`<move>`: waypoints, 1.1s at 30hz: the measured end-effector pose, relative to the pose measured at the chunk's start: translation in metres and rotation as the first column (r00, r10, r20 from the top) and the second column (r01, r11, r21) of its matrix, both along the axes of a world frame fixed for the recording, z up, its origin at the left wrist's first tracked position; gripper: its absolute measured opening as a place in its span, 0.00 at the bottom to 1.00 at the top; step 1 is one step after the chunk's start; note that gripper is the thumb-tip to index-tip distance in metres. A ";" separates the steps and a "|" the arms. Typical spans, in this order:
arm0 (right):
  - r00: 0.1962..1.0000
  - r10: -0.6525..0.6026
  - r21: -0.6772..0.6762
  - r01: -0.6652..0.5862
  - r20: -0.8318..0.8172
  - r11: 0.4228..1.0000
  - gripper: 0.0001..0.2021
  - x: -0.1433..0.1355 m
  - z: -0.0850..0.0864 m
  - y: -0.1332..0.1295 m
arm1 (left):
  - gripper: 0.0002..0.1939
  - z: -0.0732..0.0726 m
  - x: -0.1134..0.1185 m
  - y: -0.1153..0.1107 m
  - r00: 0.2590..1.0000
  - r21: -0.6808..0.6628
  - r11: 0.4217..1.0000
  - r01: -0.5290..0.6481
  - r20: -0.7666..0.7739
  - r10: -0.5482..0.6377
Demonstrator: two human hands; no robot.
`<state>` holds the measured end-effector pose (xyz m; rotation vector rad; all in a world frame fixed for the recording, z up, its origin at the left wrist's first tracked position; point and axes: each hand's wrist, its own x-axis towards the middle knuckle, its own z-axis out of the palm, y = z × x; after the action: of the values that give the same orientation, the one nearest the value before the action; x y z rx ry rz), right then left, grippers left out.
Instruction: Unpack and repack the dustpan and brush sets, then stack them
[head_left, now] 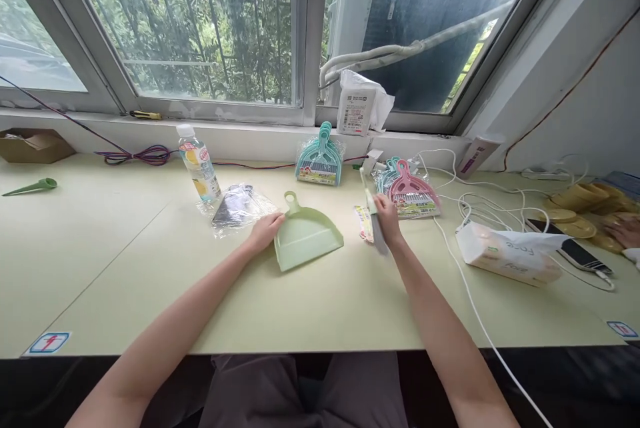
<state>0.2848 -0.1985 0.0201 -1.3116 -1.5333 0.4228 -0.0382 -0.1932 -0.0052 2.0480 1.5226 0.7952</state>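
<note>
Two tools are held: the dustpan (306, 240), on the bench (350, 311), is pinched at its left edge by fingers of the left hand (265, 232); the brush (371, 203) is enclosed by fingers of the right hand (389, 217). Light, steady pressure should be applied.

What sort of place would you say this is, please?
Probably an indoor workroom or office: a long table stands beneath large windows, with packaged dustpan sets along its far side.
</note>
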 end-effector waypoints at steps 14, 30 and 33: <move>0.550 -0.158 0.014 0.258 0.820 0.966 0.15 -0.016 -0.021 -0.005 | 0.20 -0.002 -0.029 0.015 0.973 0.147 0.986 -0.072 -0.206 0.101; 0.754 -0.251 -0.103 0.388 0.607 0.916 0.11 -0.003 -0.006 -0.002 | 0.25 0.011 -0.004 -0.010 0.958 0.021 1.000 0.006 -0.288 0.000; 0.845 -0.202 -0.067 0.269 0.495 0.961 0.12 -0.003 0.002 -0.003 | 0.26 0.008 0.007 -0.016 0.962 0.038 0.999 0.037 -0.272 -0.026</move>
<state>0.2822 -0.2019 0.0220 -1.7873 -1.7385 0.0314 -0.0311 -0.2094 0.0030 2.2827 1.6225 0.5558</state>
